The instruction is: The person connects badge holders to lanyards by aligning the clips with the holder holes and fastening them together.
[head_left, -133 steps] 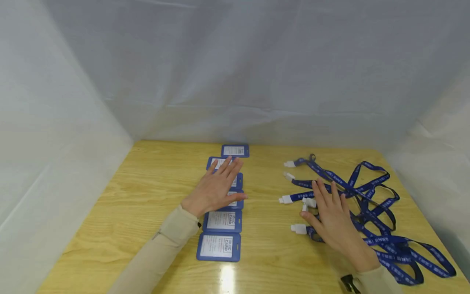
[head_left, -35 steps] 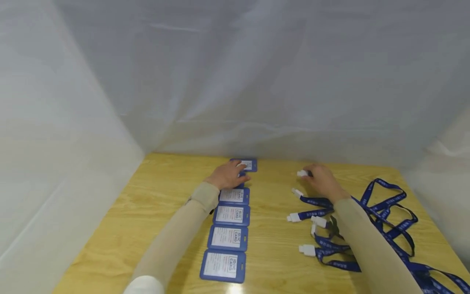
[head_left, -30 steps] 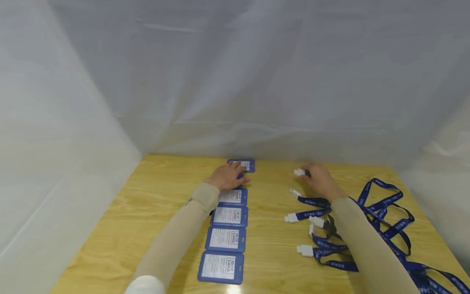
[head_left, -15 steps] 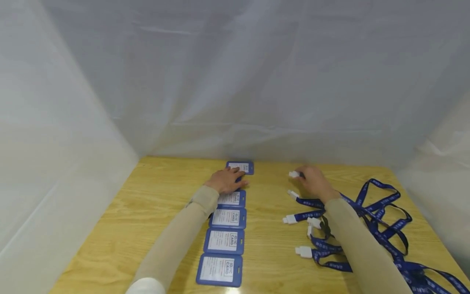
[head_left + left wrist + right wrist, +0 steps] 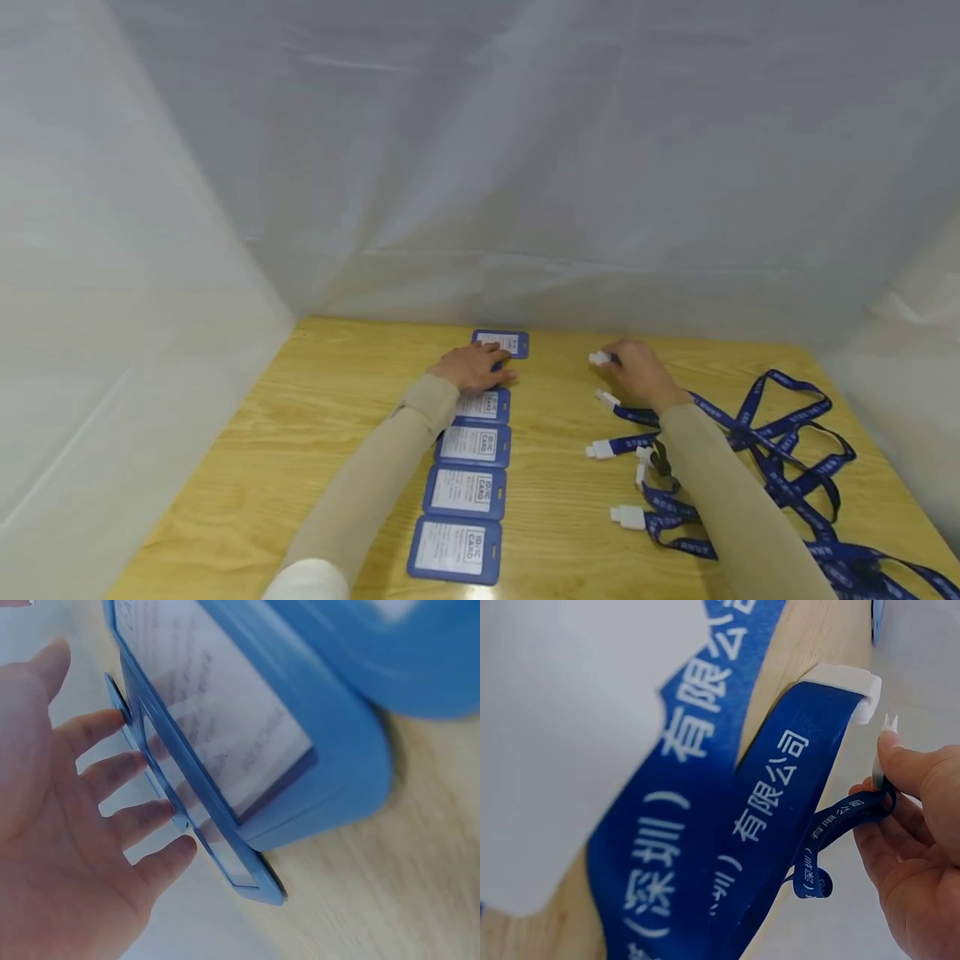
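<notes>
Blue ID card holders lie in a column down the middle of the table, from the nearest one (image 5: 453, 548) to the farthest one (image 5: 506, 340). My left hand (image 5: 471, 367) lies with fingers spread over the second-farthest holder, mostly hiding it. In the left wrist view its fingertips (image 5: 169, 859) are right at the holders' edges, not curled round any. Across from it, my right hand (image 5: 643, 372) pinches the white plastic clip (image 5: 880, 761) of a dark blue lanyard (image 5: 847, 816) between thumb and fingers. The strap trails past the palm; the right forearm partly covers it in the head view.
Several more lanyards lie tangled at the right, among them one loop (image 5: 787, 417). Their white clips, such as the nearest one (image 5: 627, 517), point left toward the holders. White sheeting (image 5: 525, 167) encloses the wooden table (image 5: 247, 467) at the back and sides.
Since the earliest frame, both open hands have moved toward the far edge, and the right has taken the farthest lanyard's clip. Lately the right hand has shifted slightly left with it.
</notes>
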{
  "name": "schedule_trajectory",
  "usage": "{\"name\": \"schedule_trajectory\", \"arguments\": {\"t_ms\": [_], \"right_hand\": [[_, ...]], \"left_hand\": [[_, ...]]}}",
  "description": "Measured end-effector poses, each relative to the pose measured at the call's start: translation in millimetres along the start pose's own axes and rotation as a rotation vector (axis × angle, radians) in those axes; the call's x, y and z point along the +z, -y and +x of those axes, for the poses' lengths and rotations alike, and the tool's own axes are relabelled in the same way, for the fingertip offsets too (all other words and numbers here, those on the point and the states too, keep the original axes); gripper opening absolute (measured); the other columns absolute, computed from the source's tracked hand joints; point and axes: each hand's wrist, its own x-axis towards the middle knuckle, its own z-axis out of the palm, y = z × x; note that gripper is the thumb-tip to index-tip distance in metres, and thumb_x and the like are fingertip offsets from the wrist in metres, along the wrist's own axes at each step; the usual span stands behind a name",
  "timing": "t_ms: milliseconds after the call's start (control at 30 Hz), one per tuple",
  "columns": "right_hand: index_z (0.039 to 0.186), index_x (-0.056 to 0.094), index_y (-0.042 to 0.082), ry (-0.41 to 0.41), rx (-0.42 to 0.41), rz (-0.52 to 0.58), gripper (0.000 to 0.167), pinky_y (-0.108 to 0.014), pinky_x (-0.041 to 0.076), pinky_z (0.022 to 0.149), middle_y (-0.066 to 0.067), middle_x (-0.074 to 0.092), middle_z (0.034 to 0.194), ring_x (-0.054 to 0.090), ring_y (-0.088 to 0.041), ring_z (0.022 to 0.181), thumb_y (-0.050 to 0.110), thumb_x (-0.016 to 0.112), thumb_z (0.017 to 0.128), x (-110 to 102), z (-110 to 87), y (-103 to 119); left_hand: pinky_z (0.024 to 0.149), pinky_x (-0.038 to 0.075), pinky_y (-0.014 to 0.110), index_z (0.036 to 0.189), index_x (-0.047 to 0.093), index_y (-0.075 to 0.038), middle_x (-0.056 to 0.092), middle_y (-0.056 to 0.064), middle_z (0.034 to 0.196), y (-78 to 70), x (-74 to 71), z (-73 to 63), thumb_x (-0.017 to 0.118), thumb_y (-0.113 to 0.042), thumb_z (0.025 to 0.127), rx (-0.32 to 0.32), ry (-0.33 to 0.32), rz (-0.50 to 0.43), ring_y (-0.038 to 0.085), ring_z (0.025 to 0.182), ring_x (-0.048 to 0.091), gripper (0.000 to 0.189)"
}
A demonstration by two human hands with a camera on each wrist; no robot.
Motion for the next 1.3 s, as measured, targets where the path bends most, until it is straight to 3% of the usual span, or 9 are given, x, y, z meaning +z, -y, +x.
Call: {"name": "schedule_trajectory", "arguments": {"t_ms": [267,533,667,1000,1300], "right_hand": [[0.116,0.069,-0.008,-0.007,-0.032,0.001,0.025,-0.052,0.057,0.090,-0.025,0.070,0.109,0.067,-0.039,0.100,0.008,0.065,0.098,3.2,7.1,-2.6],[0.109,0.071,-0.008,-0.025,-0.043,0.009,0.018,-0.051,0.058,0.087,-0.023,0.072,0.103,0.068,-0.037,0.094,0.005,0.066,0.096,6.9,10.6,-4.1],[0.106,0.072,-0.008,-0.011,-0.055,0.024,0.017,-0.049,0.059,0.086,-0.022,0.073,0.100,0.069,-0.036,0.092,0.006,0.066,0.097,9.3,14.6,-2.5],[0.108,0.072,-0.006,0.031,-0.004,0.042,0.019,-0.048,0.059,0.086,-0.019,0.072,0.102,0.068,-0.033,0.094,0.009,0.066,0.098,10.7,17.8,5.0],[0.105,0.072,-0.006,0.002,-0.031,0.029,0.018,-0.049,0.058,0.085,-0.019,0.072,0.099,0.067,-0.033,0.093,0.008,0.067,0.097,15.3,21.5,11.4]], "left_hand": [[0.121,0.030,0.057,0.158,0.036,-0.029,0.027,0.000,0.167,-4.8,-3.4,-0.5,0.038,-0.066,0.101,-0.005,0.032,-0.006,0.030,0.154,0.023,0.068],[0.123,0.028,0.053,0.158,0.037,-0.026,0.029,0.001,0.166,-11.2,-2.2,-1.0,0.039,-0.063,0.102,0.045,0.012,-0.024,0.031,0.154,0.026,0.066],[0.124,0.026,0.051,0.158,0.037,-0.028,0.028,-0.001,0.167,-13.8,1.2,-2.2,0.038,-0.064,0.102,0.031,0.009,-0.035,0.029,0.154,0.026,0.066],[0.125,0.027,0.048,0.158,0.037,-0.028,0.028,0.001,0.167,-20.8,2.0,0.3,0.036,-0.066,0.102,0.057,0.019,0.024,0.029,0.153,0.027,0.068],[0.122,0.031,0.050,0.157,0.037,-0.030,0.030,0.000,0.166,-22.1,0.5,0.1,0.035,-0.069,0.100,0.042,0.028,0.059,0.028,0.152,0.031,0.070]]}}
